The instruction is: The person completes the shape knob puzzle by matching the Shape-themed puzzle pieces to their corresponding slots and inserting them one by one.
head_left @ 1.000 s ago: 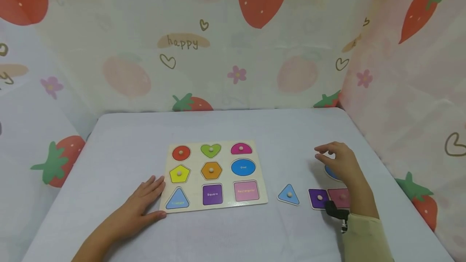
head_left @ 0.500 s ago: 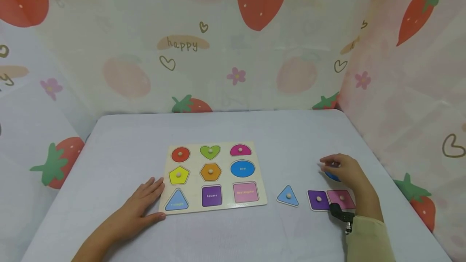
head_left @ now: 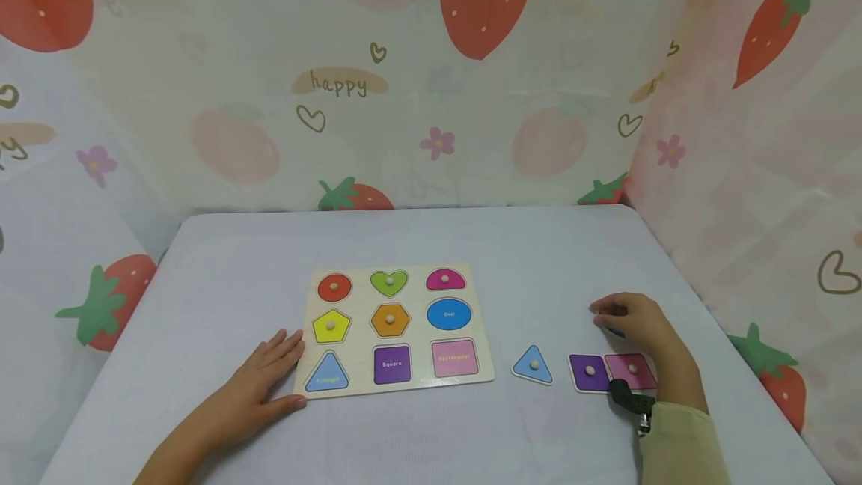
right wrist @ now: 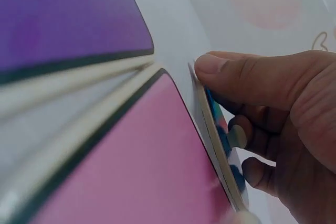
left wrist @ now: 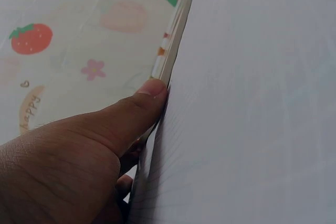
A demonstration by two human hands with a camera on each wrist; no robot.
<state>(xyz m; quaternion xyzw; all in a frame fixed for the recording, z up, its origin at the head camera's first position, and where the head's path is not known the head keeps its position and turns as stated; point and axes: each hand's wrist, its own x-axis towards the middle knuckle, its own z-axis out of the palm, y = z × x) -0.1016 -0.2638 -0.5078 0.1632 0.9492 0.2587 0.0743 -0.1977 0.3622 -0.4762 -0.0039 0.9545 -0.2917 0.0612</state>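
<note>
My left hand (head_left: 252,384) lies with fingers spread at the left edge of a cream shape-puzzle board (head_left: 360,365); its thumb presses along the board's side in the left wrist view. On the far right, my right hand (head_left: 640,324) reaches down over a blue oval puzzle piece (right wrist: 217,142), mostly covered in the head view. Seen from the right wrist, the thumb touches the piece's edge and the curled fingers sit around its knob (right wrist: 239,136). The board's oval (head_left: 449,314), square (head_left: 392,364), rectangle (head_left: 454,358) and triangle (head_left: 327,373) slots show printed names.
A light blue triangle piece (head_left: 532,367) lies right of the board. A purple square piece (head_left: 584,373) and a pink rectangle piece (head_left: 633,371) lie side by side near the right wrist. Several knobbed pieces, including a red circle (head_left: 334,287), sit in the board.
My right hand has moved down and slightly right onto the blue oval piece, covering more of it. My left hand stays at the board's edge.
</note>
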